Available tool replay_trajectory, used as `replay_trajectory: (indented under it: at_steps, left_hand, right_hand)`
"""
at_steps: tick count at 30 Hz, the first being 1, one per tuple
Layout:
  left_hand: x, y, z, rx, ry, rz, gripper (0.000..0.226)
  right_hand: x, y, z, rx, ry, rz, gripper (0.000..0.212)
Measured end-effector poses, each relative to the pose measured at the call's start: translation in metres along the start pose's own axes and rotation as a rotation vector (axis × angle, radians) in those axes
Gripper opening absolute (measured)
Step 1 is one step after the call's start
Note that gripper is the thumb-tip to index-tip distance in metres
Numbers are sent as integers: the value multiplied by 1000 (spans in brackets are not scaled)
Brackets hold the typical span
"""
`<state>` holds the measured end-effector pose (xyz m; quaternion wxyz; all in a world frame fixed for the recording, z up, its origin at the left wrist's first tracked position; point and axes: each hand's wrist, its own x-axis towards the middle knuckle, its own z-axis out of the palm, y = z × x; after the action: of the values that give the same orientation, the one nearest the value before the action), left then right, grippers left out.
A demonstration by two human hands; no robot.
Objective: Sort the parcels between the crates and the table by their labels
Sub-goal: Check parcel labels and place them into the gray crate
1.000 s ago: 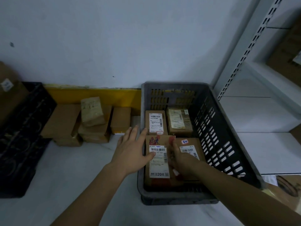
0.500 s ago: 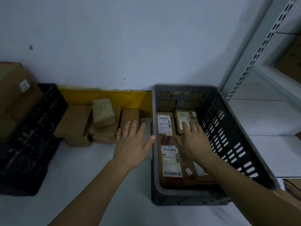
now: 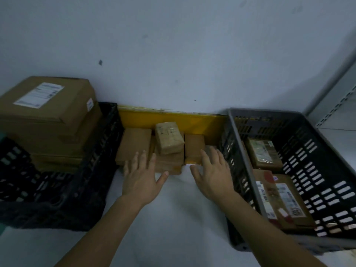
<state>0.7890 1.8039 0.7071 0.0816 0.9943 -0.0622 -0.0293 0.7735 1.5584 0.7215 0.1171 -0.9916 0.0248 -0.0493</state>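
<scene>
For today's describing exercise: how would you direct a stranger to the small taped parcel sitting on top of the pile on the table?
Start at the yellow strip along the wall's foot, between the black crate and the grey crate. Several brown parcels lie before it on the table. The taped parcel is the only one perched on others, paler and wrapped in glossy tape.

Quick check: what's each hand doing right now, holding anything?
Left hand: open, fingers spread, holding nothing.
Right hand: open, fingers spread, holding nothing.
</scene>
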Motion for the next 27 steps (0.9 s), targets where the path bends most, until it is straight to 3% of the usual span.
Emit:
replay_trajectory:
  at_steps: [5,13,18,27]
  left_hand:
    - [10,-29,8,-5,-1,22,93]
    - [46,-37,14,-6,-13,16,92]
    - [62,-43,20,0,-36,-10,90]
    - [77,-57,28,-108,-117,-50,91]
  right_hand:
    - [18,-40,36,-10,-139,56,81]
    - [88,-61,65,-50,-218,61,88]
    - [133,-68,90,-22,-267,65,80]
    - [170,-78,109,106,-230,163,84]
